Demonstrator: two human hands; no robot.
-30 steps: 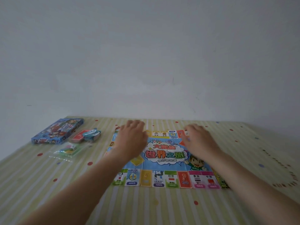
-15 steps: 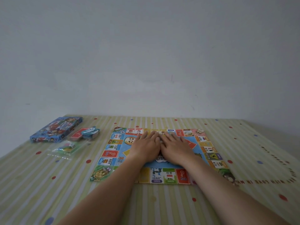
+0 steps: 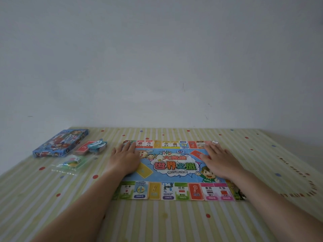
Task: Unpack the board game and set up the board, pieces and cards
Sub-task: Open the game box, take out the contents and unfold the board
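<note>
Looking down over a wide worktop [image 3: 174, 222] covered in a pale yellow-and-white striped cloth dotted red and blue, running back to a plain grey-white wall.

Pressing down on a colourful rectangular paper game board [image 3: 174, 165] lying unfolded and face up in the middle of the worktop, blue at its centre with large cartoon lettering, ringed by small printed squares.

Finding a flat blue cardboard game box [image 3: 60, 144], printed with cartoon figures, lying at the far left of the worktop, well apart from the board.

Laying the left hand [image 3: 125, 159] palm down on the board's left part, fingertips reaching toward its far left corner; left grip spread, fingers straight and flat, pinching nothing. Laying the right hand [image 3: 220, 161] palm down on the board's right part, fingertips near the far right corner; right grip likewise spread flat on the paper, curling round nothing. Holding the two hands well apart, the centre lettering showing between them.

Finding a small clear plastic bag [image 3: 68, 165] of green and yellow pieces lying nearer than the box, left of the board. Finding a red-backed stack of cards [image 3: 83, 147] and, just beside it, a teal-and-white bundle of cards [image 3: 97, 147], between the box and the board's far left corner. Spotting a tiny white dotted die [image 3: 77, 160] at the bag's far end; cannot tell whether inside it.
</note>
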